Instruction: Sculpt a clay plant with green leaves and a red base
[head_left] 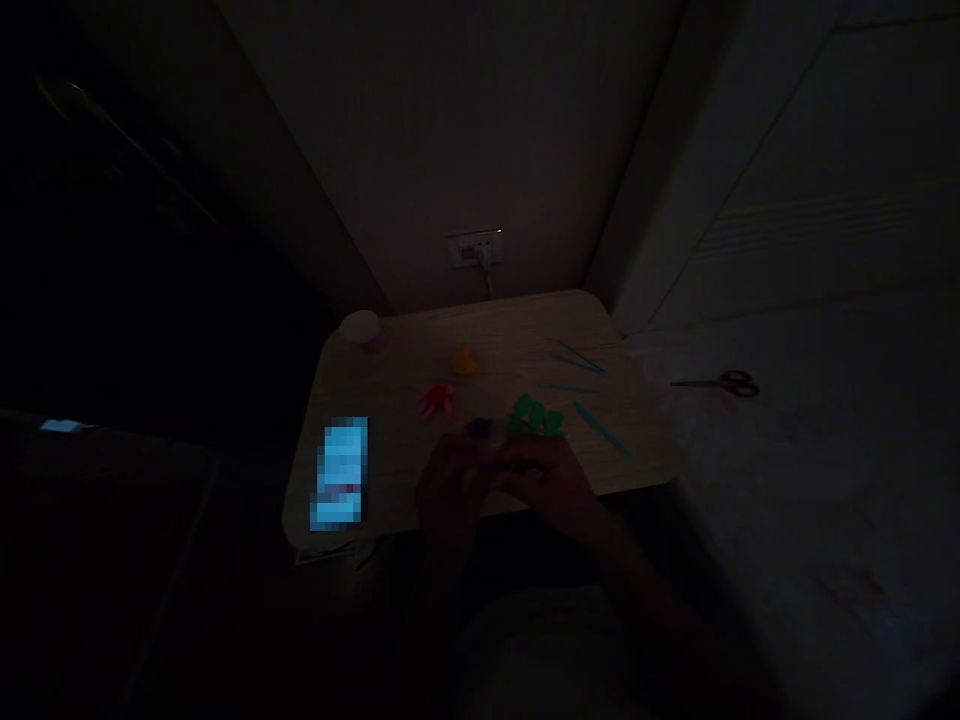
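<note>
In dim light my left hand (450, 485) and my right hand (541, 472) meet over the front edge of a small wooden table (405, 470). Between their closed fingers is a small, dark purplish piece (495, 465), too dark to name. Just beyond my fingers sits a dark blue-purple item (478, 428). Green leaf-shaped pieces (536, 415) lie right in front of my right hand. Farther off are a red-pink piece with finger-like petals (437, 401) and a small orange piece (464, 360).
A lit phone screen (341, 475) lies at the table's left. At the back left stands a pale round container (361, 330). Thin green-blue strips (581, 358) and a thicker one (602, 428) lie at right. Beyond the table are scissors (724, 384). A wall socket (476, 248) holds a plug.
</note>
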